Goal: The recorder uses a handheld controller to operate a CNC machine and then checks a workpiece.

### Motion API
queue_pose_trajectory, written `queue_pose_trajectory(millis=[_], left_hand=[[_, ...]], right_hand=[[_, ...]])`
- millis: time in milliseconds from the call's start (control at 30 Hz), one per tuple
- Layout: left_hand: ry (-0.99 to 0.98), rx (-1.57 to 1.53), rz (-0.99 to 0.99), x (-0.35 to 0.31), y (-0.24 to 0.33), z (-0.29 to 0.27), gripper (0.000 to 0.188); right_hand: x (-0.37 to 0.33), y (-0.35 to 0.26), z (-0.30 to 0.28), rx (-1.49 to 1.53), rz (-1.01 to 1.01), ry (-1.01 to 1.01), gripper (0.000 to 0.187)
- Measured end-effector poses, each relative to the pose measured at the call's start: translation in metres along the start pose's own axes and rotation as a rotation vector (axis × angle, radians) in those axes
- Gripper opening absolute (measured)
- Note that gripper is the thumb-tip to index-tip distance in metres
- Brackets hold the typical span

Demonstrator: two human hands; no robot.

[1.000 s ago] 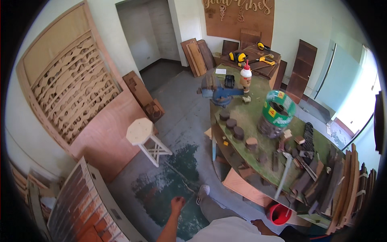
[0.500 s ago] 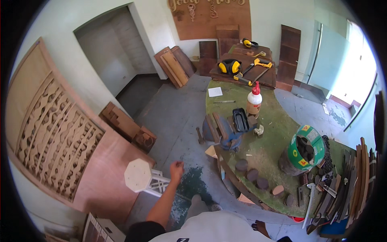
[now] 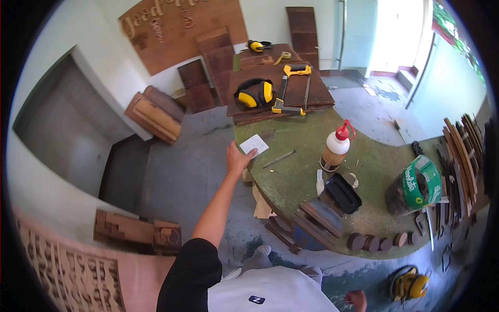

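My left hand [image 3: 240, 157] reaches forward to the left edge of the green table [image 3: 291, 143]. It has hold of a small white sheet of paper [image 3: 254, 145], thumb on top and the other fingers at the table edge. Right of the paper lies a thin pen-like stick [image 3: 279, 158]. My right hand [image 3: 356, 299] hangs low at the bottom of the view, away from the table; its fingers look curled and blurred, and whether they hold anything is hidden.
On the table stand a white glue bottle [image 3: 335, 148] with red cap, a black tray [image 3: 343, 193], a vise [image 3: 314, 223], wooden discs [image 3: 371, 243] and a green-banded tub [image 3: 416, 184]. Earmuffs [image 3: 254, 93] and a hacksaw [image 3: 291, 91] lie on dark boards behind. A yellow machine [image 3: 410, 285] sits on the floor.
My left hand has moved from beside the white stool to the paper and taken hold of it. My view has shifted closer to the table, and the stool has left it.
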State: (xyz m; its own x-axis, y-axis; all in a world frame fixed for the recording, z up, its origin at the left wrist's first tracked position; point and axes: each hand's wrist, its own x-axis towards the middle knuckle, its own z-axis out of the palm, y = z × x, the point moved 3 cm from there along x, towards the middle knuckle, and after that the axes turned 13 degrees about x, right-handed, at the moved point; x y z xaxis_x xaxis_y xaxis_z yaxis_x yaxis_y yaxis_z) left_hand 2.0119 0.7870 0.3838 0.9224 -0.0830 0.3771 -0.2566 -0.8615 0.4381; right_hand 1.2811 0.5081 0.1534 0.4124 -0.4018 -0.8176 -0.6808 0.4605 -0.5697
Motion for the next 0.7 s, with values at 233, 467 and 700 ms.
queue_pose_trajectory(millis=[233, 467, 700], left_hand=[[-0.269, -0.35, -0.146, 0.03, -0.05, 0.021, 0.058], [-0.507, -0.725, 0.157, -0.004, -0.004, -0.073, 0.018], [-0.966, -0.715, 0.679, -0.068, 0.04, -0.167, 0.018]], right_hand=[[-0.202, -0.226, 0.13, 0.138, -0.534, 0.389, 0.017], [-0.285, -0.408, 0.317, -0.242, -1.434, 0.46, 0.021], [-0.238, -0.461, 0.439, -0.624, -1.249, 0.064, 0.021]])
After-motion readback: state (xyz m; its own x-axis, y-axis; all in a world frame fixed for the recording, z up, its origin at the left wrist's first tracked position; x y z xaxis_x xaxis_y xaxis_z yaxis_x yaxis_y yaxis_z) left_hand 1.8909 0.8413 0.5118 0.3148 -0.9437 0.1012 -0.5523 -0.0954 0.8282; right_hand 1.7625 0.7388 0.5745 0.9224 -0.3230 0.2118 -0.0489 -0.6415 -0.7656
